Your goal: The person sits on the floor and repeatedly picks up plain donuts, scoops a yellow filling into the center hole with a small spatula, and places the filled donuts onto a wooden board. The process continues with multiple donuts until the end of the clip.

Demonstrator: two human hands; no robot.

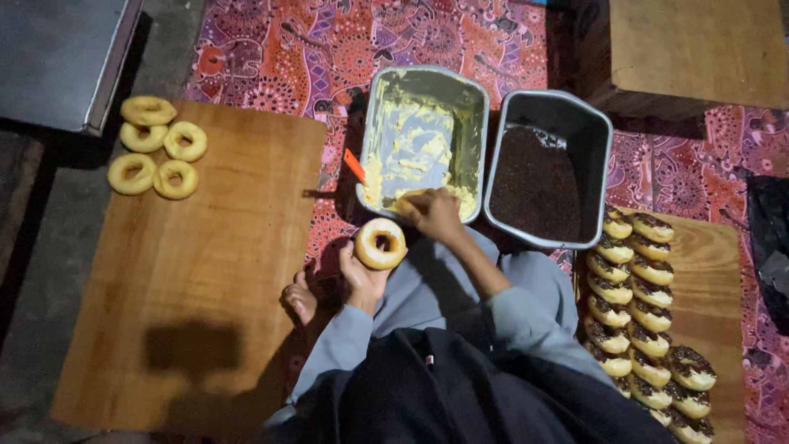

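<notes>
A red patterned cloth (345, 41) covers the floor; bare grey concrete (33, 247) shows at left, under dim light, beside a metal cabinet (57, 57)

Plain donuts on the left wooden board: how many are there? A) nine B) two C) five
C: five plain donuts lie in a cluster at the far corner of the left wooden board; a sixth plain one is held apart in the left hand.
</notes>
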